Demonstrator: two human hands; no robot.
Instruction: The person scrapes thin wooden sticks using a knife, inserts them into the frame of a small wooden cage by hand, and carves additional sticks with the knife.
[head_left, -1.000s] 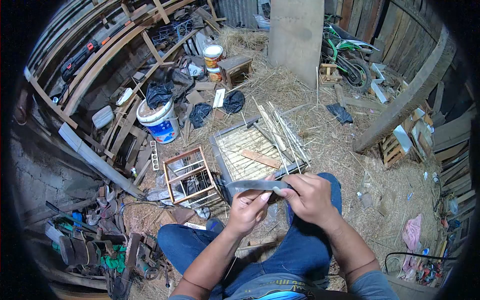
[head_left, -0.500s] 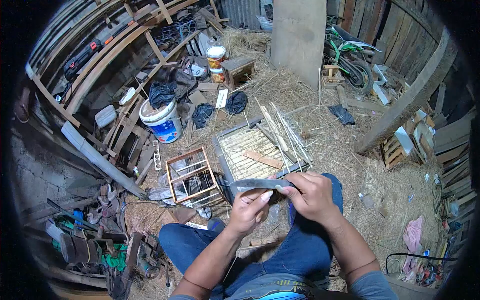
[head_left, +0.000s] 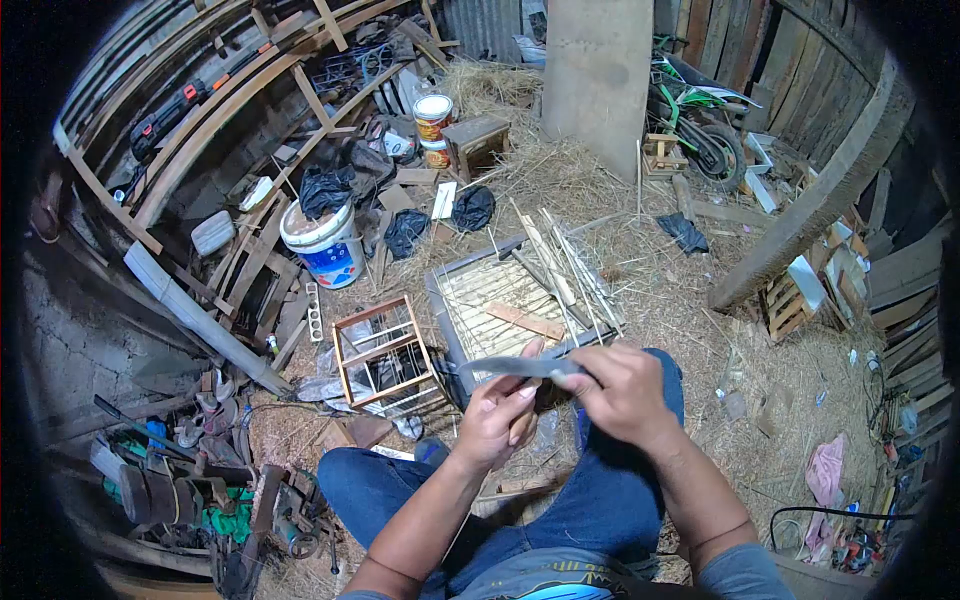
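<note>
One knife [head_left: 508, 367] sits in my view, its handle gripped by the right hand [head_left: 625, 392], whose fingers hide most of it. The smooth grey blade reaches over the curled fingers of the left hand [head_left: 494, 418]; I can't tell whether those pinch anything. Beyond, a flat wooden strip [head_left: 524, 320] lies on a slatted panel [head_left: 475, 283].

Single head-worn view, looking forward and down past lap, hands near
</note>
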